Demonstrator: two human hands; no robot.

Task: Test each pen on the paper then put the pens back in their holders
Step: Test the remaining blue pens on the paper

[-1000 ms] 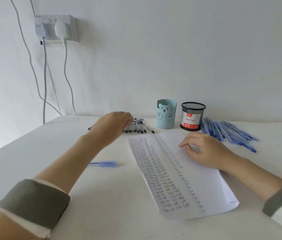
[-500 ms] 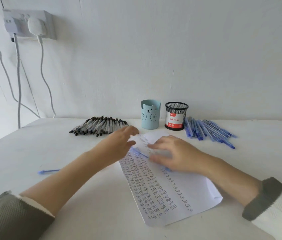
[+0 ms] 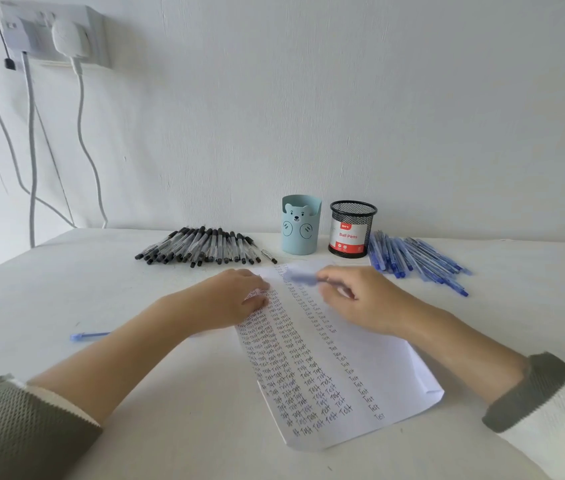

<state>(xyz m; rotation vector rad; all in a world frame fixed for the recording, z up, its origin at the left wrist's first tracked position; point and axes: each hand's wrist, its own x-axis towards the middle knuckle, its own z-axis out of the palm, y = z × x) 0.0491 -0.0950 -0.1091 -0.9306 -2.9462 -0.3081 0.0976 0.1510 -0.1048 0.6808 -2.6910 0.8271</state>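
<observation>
A white paper (image 3: 388,372) covered in columns of the handwritten word "Test" lies in the middle of the table. My left hand (image 3: 229,299) rests flat on its upper left part. My right hand (image 3: 360,299) grips a blurred blue pen (image 3: 300,278) over the paper's top edge. Several black pens (image 3: 201,247) lie in a row at the back left, several blue pens (image 3: 416,259) at the back right. Between them stand a light-blue bear holder (image 3: 301,225) and a black mesh holder (image 3: 352,229). A blue pen cap (image 3: 88,336) lies at the left.
A white table (image 3: 66,289) meets a white wall. A wall socket (image 3: 56,32) with plugs and hanging cables sits at the upper left. My sleeves are grey-green and white at the lower corners.
My left hand came back from the black pens to rest on the paper. A blue pen passed into my right hand, which now holds it at the paper's top. The camera view shifted.
</observation>
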